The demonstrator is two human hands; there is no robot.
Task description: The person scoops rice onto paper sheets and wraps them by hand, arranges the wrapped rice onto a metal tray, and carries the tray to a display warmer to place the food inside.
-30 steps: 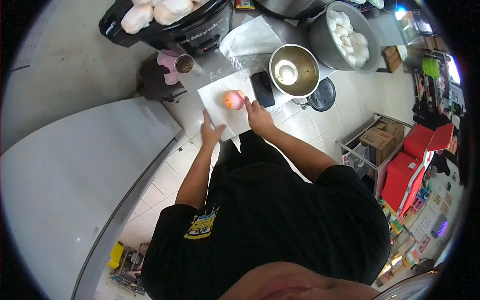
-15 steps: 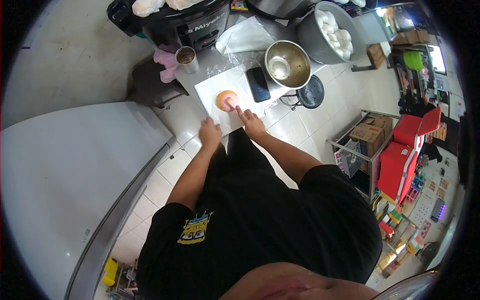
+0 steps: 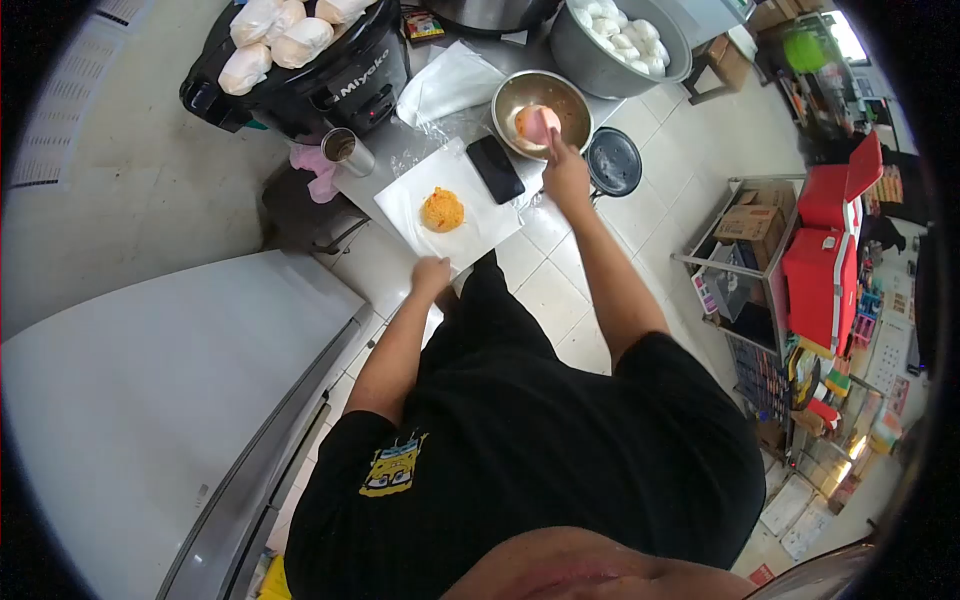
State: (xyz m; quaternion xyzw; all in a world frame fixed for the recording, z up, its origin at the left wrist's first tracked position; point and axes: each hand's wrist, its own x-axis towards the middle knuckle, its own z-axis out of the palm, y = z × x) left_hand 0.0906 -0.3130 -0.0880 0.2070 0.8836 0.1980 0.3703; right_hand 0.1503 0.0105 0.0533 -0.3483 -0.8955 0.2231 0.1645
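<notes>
My right hand (image 3: pixel 567 175) grips a pink scoop (image 3: pixel 541 124) and holds it in the steel bowl (image 3: pixel 503 98) at the table's right side. A rounded mound of orange rice (image 3: pixel 442 211) lies on white wrapping paper (image 3: pixel 405 190). At the near edge of that paper, my left hand (image 3: pixel 431 273) is closed with its fingertips on the edge. A black phone (image 3: pixel 495 170) rests on the paper's right side, close to the bowl.
Behind the paper are a steel cup (image 3: pixel 348 152), a folded white sheet (image 3: pixel 450 82) and a black Miyako cooker (image 3: pixel 350 85) topped with wrapped white bundles (image 3: pixel 300 45). A grey pot (image 3: pixel 665 72) holds several white bundles. A white appliance (image 3: pixel 180 380) stands left.
My right hand has lifted the pink scoop off the paper and moved it right into the steel bowl, leaving the rice mound uncovered. My left hand stays by the paper's near edge.
</notes>
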